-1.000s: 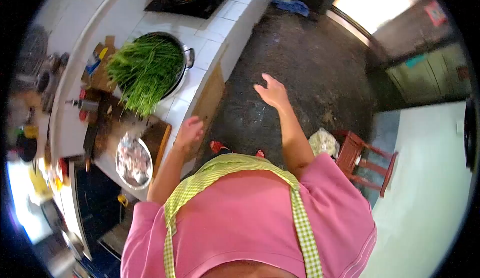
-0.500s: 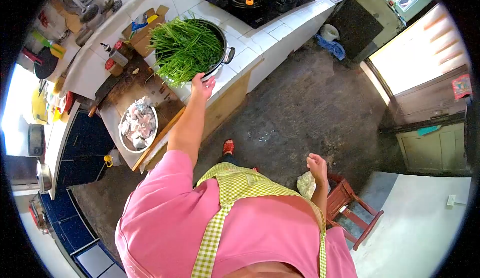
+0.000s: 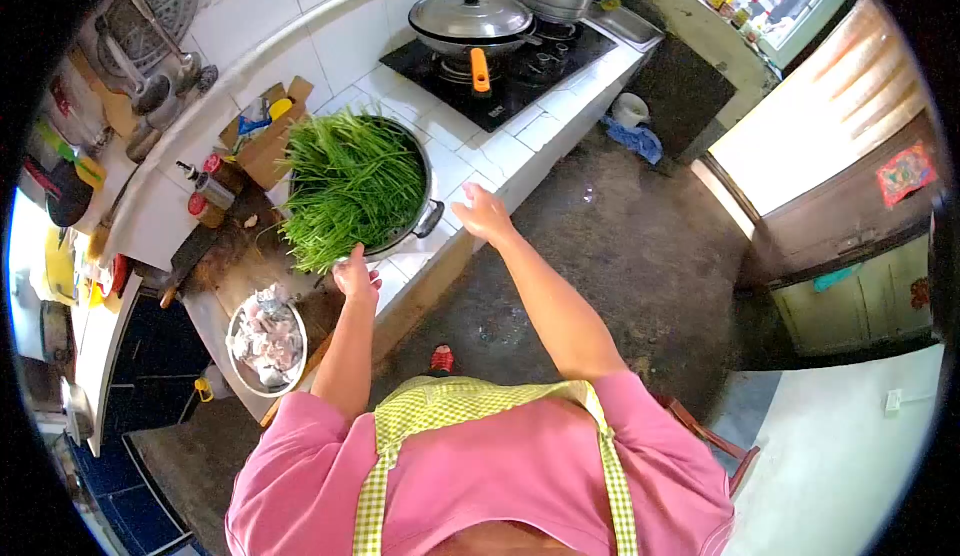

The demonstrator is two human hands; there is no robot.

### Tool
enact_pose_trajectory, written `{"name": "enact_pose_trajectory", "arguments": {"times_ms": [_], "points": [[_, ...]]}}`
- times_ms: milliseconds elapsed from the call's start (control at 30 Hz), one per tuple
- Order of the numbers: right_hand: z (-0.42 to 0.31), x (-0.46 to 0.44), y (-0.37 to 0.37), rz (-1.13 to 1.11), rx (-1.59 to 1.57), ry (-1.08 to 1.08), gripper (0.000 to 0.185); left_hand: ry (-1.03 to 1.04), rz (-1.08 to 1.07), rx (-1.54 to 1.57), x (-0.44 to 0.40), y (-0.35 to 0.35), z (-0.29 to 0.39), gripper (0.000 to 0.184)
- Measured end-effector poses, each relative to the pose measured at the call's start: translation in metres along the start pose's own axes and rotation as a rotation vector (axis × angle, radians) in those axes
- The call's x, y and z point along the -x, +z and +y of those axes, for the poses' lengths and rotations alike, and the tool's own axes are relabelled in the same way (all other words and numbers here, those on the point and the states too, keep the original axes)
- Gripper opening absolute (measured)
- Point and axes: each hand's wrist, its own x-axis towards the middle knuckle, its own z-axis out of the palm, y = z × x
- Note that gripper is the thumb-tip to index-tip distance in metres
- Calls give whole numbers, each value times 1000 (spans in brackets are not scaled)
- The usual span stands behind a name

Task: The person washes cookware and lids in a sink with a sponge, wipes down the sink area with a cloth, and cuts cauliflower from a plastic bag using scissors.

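Your left hand (image 3: 356, 278) is at the near edge of the pan (image 3: 427, 171), whether clasping it cannot be told; your right hand (image 3: 481, 216), empty and loosely spread, hangs just beside its handle (image 3: 430, 219). Greens (image 3: 352, 191) heap the pan, which sits on the tiled counter (image 3: 462, 163) ahead of your left hand.

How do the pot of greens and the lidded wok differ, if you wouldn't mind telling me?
The pot is uncovered and heaped with long greens, while the wok is covered by a domed silver lid.
The pot shows a short dark side handle; the wok has an orange handle.
The pot stands on white tiles, the wok on a black cooktop.
Both are round.
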Motion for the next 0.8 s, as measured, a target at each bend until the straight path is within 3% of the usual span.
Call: {"name": "enact_pose_trajectory", "arguments": {"times_ms": [100,167,333,367,433,567,600,700,767,800], "points": [[-21,-46,19,-101,-72,63,61,-53,-135,-53,-12,-12,10,34],[-19,-62,36,-169,-335,150,61,-68,-182,-79,-23,-20,16,30],[-47,-57,37,-142,-216,345,65,-74,-306,-187,-51,-33,19,21],[-44,-59,43,-137,-214,343,65,-77,-345,-231,-56,-29,19,19],[-37,-64,57,88,40,95,67,-52,-344,-264,-39,-27,32,17],[-47,-64,50,57,-25,211,48,36,-348,-151,-28,-30,49,17],[-44,-67,45,-47,-85,228,42,59,-340,-220,-26,-32,54,20],[-41,-67,46,58,-56,105,42,95,-384,-191,-33,-34,58,20],[-41,-68,52,38,-308,158,48,99,-393,-191,-49,-34,57,20],[-37,-73,57,136,-244,109,47,114,-360,-160,-40,-32,62,18]]}}
